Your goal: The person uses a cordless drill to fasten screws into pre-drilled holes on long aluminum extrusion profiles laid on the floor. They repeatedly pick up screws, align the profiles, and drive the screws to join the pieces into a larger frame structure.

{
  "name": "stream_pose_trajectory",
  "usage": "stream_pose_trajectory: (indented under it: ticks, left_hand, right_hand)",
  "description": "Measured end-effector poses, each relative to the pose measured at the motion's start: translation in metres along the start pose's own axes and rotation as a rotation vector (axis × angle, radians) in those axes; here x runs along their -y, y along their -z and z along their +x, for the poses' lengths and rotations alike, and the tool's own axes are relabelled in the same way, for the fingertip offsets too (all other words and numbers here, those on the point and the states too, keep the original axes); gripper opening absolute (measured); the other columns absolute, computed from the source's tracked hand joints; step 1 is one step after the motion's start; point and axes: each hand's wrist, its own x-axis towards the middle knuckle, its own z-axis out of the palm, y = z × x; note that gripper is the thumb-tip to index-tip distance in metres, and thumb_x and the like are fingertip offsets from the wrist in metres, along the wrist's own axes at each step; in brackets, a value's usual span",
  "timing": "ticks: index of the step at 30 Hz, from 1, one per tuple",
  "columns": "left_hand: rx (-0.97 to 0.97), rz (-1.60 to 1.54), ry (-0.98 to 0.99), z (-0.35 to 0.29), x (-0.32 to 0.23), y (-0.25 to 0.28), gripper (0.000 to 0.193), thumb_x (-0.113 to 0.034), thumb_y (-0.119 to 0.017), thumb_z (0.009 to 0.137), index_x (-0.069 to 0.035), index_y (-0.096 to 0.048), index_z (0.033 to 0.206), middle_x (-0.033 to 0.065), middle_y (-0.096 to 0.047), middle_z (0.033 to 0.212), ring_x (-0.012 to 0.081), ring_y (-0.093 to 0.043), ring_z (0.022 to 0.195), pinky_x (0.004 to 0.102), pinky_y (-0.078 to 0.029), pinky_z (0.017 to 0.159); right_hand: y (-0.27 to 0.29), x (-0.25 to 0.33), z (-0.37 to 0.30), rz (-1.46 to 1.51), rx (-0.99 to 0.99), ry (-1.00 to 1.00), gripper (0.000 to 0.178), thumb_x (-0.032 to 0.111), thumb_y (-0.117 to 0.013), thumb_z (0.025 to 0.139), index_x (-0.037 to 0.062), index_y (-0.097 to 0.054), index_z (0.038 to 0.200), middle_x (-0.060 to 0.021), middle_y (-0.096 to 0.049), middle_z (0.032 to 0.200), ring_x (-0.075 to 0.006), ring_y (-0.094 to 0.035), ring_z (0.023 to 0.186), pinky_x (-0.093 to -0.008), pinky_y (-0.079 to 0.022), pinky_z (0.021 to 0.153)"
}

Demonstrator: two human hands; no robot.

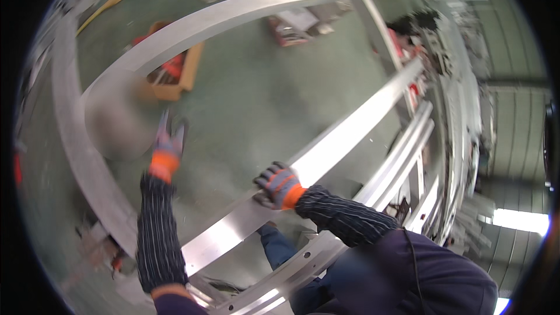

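While the right hand point(279, 185) rests on top of a long shiny metal bar point(350, 131), its gloved fingers curl over the bar's edge and hold it. The glove is grey and blue with an orange cuff, and the sleeve behind it is dark with thin stripes. The bar runs from about seven o'clock up toward two o'clock across the view. The left hand point(168, 146) is up in the air at about nine o'clock from the right hand, well apart from it. Its fingers point up and are spread open, and it holds nothing. It looks a little blurry. Another long metal bar point(204, 23) bends across the top from ten o'clock to one o'clock, and a third bar point(73, 140) goes down the left side. Together they look like a big metal frame. Under the frame is a green floor point(262, 93). A wooden box point(181, 70) with red things in it sits on the floor at about eleven o'clock. More silver rails point(402, 163) lie just beside the held bar at about three o'clock.
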Motion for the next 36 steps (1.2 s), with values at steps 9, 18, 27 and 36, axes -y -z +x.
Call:
stream_pose_trajectory:
  ticks: [9, 18, 27, 36]
  left_hand:
    - [0.616, 1.019, 0.107, -0.260, -0.144, -0.018, 0.138, -0.071, -0.085, 0.051, -0.002, -0.031, 0.156, 0.0253, -0.033, 0.159, 0.0427, -0.023, 0.151, 0.0593, -0.009, 0.125]
    - [0.456, 1.084, -0.184, -0.249, -0.097, -0.040, 0.104, -0.049, -0.078, 0.066, -0.009, -0.040, 0.154, 0.0141, -0.056, 0.140, 0.0359, -0.051, 0.127, 0.0575, -0.032, 0.114]
    - [0.424, 1.395, 0.134, -0.272, -0.145, -0.017, 0.107, -0.044, -0.078, 0.072, -0.019, -0.026, 0.162, 0.0189, -0.039, 0.158, 0.0374, -0.040, 0.143, 0.0518, -0.024, 0.121]
    - [-0.319, 0.953, 0.020, -0.263, -0.089, 0.030, 0.081, -0.044, -0.069, 0.086, -0.008, -0.040, 0.153, 0.0219, -0.040, 0.156, 0.0423, -0.033, 0.147, 0.0486, -0.025, 0.123]
  right_hand:
    - [-0.005, -0.031, -0.020, 0.100, -0.172, -0.010, 0.041, 0.048, -0.061, 0.088, 0.0088, -0.067, 0.098, -0.0121, -0.065, 0.093, -0.0325, -0.063, 0.095, -0.0476, -0.044, 0.099]
    - [0.012, -0.044, -0.022, 0.226, 0.069, -0.035, 0.100, 0.066, -0.074, 0.073, 0.0054, -0.045, 0.148, -0.0192, -0.053, 0.144, -0.0329, -0.049, 0.133, -0.0521, -0.032, 0.117]
    - [0.016, -0.034, -0.027, -0.296, 0.064, 0.319, 0.116, 0.039, -0.082, 0.068, 0.0134, -0.020, 0.163, -0.0248, -0.039, 0.154, -0.0465, -0.045, 0.134, -0.0610, -0.032, 0.114]
    - [0.074, -0.055, 0.065, -0.267, -0.037, 0.163, 0.120, 0.031, -0.087, 0.061, 0.0146, -0.023, 0.161, -0.0215, -0.047, 0.147, -0.0432, -0.048, 0.130, -0.0524, -0.040, 0.110]
